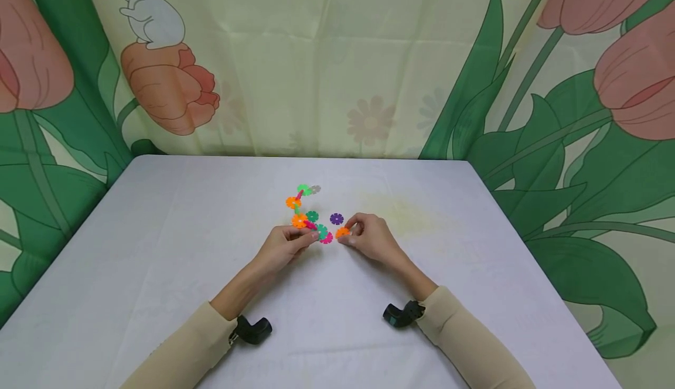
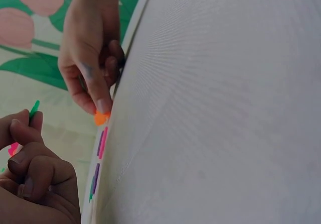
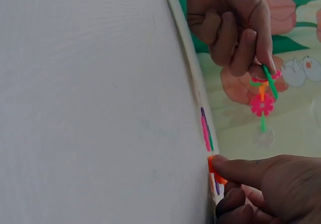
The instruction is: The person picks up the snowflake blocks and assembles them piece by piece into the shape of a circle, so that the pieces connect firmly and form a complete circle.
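My left hand [image 1: 279, 247] pinches a teal flower-shaped disc [image 1: 321, 232] between thumb and fingertips, held above the table. From it a chain of notched discs runs away from me, with an orange disc [image 1: 299, 220], another orange disc [image 1: 293, 202], a green disc [image 1: 304, 190] and a greyish one [image 1: 314, 189] at the far end. Opposite, my right hand [image 1: 375, 240] pinches a single orange disc [image 1: 343, 232], low at the tabletop in the right wrist view. Edge-on, the teal disc [image 3: 270, 81] shows between the left fingertips, with a pink disc [image 3: 262, 105] of the chain beyond.
A purple disc [image 1: 336, 218] lies on the white tablecloth [image 1: 337, 330] just beyond the hands. Close by are a pink disc [image 1: 327, 238] and a second teal disc [image 1: 312, 216]. Behind the table hangs a printed curtain [image 1: 316, 67]. A black wrist camera sits on each sleeve.
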A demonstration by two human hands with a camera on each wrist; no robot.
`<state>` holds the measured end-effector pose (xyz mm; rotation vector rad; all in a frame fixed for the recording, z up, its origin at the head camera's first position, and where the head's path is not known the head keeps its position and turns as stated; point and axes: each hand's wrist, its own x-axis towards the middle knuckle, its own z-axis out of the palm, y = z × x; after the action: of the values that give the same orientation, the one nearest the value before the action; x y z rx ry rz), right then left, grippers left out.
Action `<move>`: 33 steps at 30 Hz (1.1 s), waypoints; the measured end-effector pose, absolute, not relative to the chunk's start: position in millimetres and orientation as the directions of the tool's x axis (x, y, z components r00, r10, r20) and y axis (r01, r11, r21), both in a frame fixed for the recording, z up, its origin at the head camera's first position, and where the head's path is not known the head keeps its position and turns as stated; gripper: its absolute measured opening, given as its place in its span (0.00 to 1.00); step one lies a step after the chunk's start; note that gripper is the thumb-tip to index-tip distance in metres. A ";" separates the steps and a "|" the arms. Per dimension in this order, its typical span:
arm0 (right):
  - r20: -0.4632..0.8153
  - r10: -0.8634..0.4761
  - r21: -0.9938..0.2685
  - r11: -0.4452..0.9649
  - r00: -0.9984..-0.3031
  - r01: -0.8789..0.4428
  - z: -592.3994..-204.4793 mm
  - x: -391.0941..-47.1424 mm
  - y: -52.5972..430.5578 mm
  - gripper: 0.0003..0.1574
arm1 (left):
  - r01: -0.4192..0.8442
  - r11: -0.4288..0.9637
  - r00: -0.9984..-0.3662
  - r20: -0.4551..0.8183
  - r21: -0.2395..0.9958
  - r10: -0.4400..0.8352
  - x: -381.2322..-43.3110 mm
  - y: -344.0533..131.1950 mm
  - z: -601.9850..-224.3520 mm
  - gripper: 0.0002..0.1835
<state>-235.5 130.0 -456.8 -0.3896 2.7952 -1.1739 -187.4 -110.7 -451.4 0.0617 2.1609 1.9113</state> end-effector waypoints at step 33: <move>-0.063 -0.589 -0.888 0.402 -0.806 -0.224 -416.2 -224.2 146.7 0.11 | -0.175 0.087 -0.953 -0.191 0.981 0.237 -185.9 -111.9 -451.7 0.19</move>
<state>-224.2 146.7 -416.2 -0.7005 2.2967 -1.3708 -185.9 -111.9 -451.7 0.0624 2.0696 1.9370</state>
